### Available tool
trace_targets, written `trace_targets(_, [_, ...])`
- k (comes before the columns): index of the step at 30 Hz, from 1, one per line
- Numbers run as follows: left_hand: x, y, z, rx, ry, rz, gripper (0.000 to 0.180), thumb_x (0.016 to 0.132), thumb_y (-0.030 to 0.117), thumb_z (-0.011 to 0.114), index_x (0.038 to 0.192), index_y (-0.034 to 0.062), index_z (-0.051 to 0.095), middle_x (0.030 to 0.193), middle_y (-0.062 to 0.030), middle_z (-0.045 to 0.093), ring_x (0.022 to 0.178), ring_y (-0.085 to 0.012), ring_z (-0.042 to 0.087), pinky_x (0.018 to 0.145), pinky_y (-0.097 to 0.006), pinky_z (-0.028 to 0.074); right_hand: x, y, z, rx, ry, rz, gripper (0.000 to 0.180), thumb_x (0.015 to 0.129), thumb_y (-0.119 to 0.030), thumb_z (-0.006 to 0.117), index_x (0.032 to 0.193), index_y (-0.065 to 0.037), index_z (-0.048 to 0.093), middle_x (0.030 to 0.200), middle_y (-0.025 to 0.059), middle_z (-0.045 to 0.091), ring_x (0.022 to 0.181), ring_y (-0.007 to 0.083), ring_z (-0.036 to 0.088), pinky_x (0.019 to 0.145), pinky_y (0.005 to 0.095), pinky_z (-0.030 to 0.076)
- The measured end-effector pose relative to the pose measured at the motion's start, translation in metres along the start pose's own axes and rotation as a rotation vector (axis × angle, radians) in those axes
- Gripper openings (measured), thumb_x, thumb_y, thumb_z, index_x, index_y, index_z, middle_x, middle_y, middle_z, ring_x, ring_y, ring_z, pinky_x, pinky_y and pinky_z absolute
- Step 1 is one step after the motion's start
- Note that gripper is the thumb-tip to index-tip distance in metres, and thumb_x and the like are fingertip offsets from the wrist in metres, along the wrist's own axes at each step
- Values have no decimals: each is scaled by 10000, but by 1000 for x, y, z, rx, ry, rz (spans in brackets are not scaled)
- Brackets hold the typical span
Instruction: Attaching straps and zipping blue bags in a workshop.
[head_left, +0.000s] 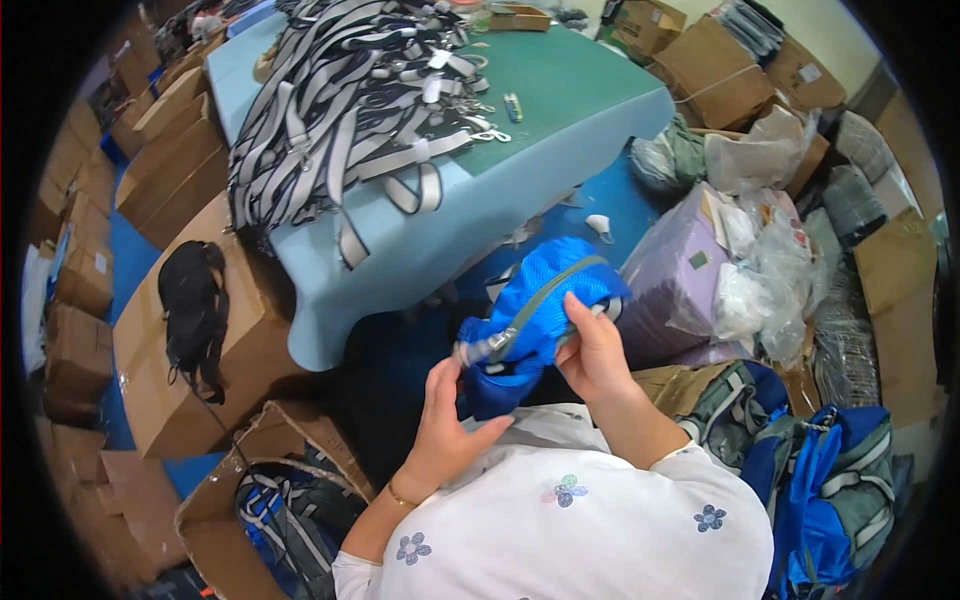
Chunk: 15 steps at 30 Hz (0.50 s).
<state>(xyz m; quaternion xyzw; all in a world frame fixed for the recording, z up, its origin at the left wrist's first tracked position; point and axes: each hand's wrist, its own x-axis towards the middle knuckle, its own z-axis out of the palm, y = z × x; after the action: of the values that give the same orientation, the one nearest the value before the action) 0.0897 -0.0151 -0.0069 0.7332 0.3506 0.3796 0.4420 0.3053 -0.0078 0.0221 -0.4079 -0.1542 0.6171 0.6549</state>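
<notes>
In front of my body is a small blue bag (pixel 552 290) of shiny fabric, with a curved grey zipper (pixel 556 292) across it. My right hand (pixel 597 352) grips its right side, thumb on top and the other fingers partly hidden beneath. At the bag's lower left, my left hand (pixel 440 420) is open, thumb spread away from the fingers. Its fingertips touch a pale grey strap end (pixel 478 350) on the bag. The bag's underside is out of sight.
Black-and-grey straps (pixel 350 110) are heaped on a table with a green top (pixel 575 85); a small cutter (pixel 513 108) lies there. A black item rests on a carton (pixel 140 390) at left. Blue-grey bags (pixel 845 480) lie at right; others fill an open box (pixel 215 510).
</notes>
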Motion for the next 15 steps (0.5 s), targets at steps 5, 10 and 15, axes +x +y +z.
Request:
trace_targets(5, [-1,-21,0,288,370,53,700,665,125,780,1217,14,364,1253,-221,395,1121,-362,461,940,-410,408,4,32,21,-80,-178,58,348,915,-261,587,1149,-11,527,1089,95,617,986,184,609,845,321,494])
trace_targets(10, [2,-38,-9,307,268,-120,389,636,29,717,926,20,458,983,-159,518,851,-349,505,726,-379,438,3,-6,30,-1285,-443,118,279,894,-312,595,953,-44,644,822,75,669,760,194,654,685,340,507])
trace_targets(15, [0,-45,-1,359,300,97,337,647,7,694,921,26,498,918,-145,521,823,-335,501,723,-391,430,-3,-7,32,-1702,-410,-947,197,733,-227,732,836,-85,643,783,45,628,701,216,607,636,353,465])
